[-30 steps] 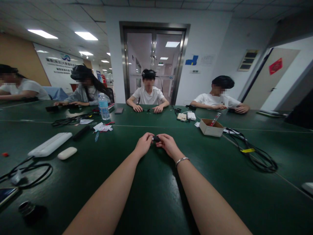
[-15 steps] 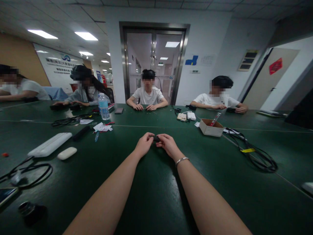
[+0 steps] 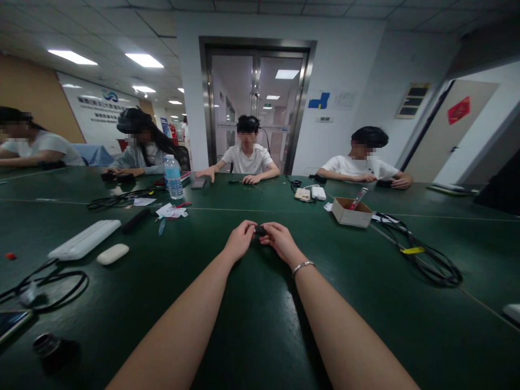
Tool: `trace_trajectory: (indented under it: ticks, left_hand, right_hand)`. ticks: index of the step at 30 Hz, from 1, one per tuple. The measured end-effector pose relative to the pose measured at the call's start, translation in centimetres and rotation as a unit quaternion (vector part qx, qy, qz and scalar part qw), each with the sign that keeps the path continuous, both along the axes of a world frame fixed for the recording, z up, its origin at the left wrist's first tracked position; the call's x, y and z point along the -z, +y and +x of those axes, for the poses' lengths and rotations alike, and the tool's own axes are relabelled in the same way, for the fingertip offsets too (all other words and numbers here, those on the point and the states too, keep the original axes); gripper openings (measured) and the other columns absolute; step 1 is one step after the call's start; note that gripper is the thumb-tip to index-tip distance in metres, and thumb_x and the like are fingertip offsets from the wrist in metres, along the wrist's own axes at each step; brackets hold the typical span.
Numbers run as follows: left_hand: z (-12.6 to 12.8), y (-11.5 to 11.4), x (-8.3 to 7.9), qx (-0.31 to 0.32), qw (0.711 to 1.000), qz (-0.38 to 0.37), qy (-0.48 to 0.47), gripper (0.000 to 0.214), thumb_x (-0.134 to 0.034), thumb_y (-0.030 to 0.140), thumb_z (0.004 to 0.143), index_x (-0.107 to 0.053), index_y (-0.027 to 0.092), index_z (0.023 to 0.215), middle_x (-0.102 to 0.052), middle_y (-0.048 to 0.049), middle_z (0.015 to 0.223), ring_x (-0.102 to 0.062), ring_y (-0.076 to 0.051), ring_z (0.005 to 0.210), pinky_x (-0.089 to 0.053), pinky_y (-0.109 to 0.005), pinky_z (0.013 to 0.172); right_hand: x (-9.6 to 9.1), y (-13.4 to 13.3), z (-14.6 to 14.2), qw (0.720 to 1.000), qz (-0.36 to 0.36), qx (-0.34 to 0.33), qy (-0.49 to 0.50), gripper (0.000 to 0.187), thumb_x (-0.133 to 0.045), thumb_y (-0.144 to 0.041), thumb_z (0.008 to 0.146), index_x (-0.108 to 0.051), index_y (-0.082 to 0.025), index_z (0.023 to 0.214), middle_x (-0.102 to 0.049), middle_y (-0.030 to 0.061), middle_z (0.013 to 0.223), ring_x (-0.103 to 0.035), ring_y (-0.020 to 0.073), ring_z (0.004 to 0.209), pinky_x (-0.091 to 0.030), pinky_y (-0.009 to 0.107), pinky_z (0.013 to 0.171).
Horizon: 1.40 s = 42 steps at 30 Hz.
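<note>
Between my two hands is a small dark cylindrical object (image 3: 259, 231), held just above or against the green table (image 3: 260, 303); its kind is too small to make out. My left hand (image 3: 241, 239) pinches its left end between thumb and fingers. The right end is gripped by my right hand (image 3: 279, 240), with a silver bracelet (image 3: 303, 266) on that wrist. Both hands hide much of the object, and their fingertips nearly meet around it.
To the left lie a white power bank (image 3: 85, 239), a white oval case (image 3: 113, 254), black cables (image 3: 60, 281) and a water bottle (image 3: 173, 177). A small box (image 3: 351, 212) and a coiled cable (image 3: 430, 260) are on the right. Several people sit across the table.
My hands and the dark object stay almost in place. Across the table, the middle person's hand has reached sideways to a phone-like item, on my left.
</note>
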<state>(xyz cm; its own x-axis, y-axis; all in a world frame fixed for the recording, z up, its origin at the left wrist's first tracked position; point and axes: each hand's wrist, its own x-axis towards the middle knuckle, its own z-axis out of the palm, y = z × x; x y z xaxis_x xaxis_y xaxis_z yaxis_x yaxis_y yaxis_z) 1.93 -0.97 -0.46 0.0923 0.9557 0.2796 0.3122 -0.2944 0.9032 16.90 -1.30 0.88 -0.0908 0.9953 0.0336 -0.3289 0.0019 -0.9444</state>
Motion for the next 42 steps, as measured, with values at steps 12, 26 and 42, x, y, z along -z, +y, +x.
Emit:
trace_trajectory:
  ticks: [12, 26, 42]
  left_hand:
    - [-0.10, 0.11, 0.05, -0.004, 1.000, 0.014, 0.007, 0.024, -0.049, 0.027, 0.082, -0.060, 0.020, 0.102, -0.062, -0.0034, 0.085, -0.056, -0.013, 0.072, -0.046, -0.025, 0.067]
    - [-0.07, -0.33, -0.69, -0.007, 0.998, 0.061, -0.026, 0.020, -0.054, 0.022, 0.079, -0.061, 0.017, 0.098, -0.063, -0.0044, 0.091, -0.058, -0.015, 0.083, -0.046, -0.028, 0.081]
    - [-0.09, -0.26, -0.55, -0.010, 0.998, 0.062, -0.029, 0.021, -0.053, 0.023, 0.080, -0.061, 0.018, 0.098, -0.062, -0.0029, 0.085, -0.057, -0.015, 0.078, -0.045, -0.027, 0.075]
  right_hand:
    - [0.09, 0.14, -0.08, 1.000, -0.002, 0.005, -0.006, 0.003, -0.063, -0.014, 0.078, -0.062, -0.011, 0.079, -0.063, 0.0053, 0.064, -0.061, 0.0125, 0.050, -0.053, 0.020, 0.045]
    - [0.18, 0.23, -0.17, 0.998, 0.004, 0.010, -0.066, 0.019, -0.064, -0.032, 0.081, -0.057, -0.013, 0.082, -0.053, -0.0023, 0.048, -0.050, 0.0092, 0.037, -0.039, 0.015, 0.031]
    - [-0.23, -0.10, 0.16, 0.996, 0.005, -0.042, -0.073, 0.014, -0.057, -0.023, 0.081, -0.052, -0.016, 0.092, -0.054, -0.0043, 0.057, -0.049, 0.0078, 0.033, -0.038, 0.015, 0.028]
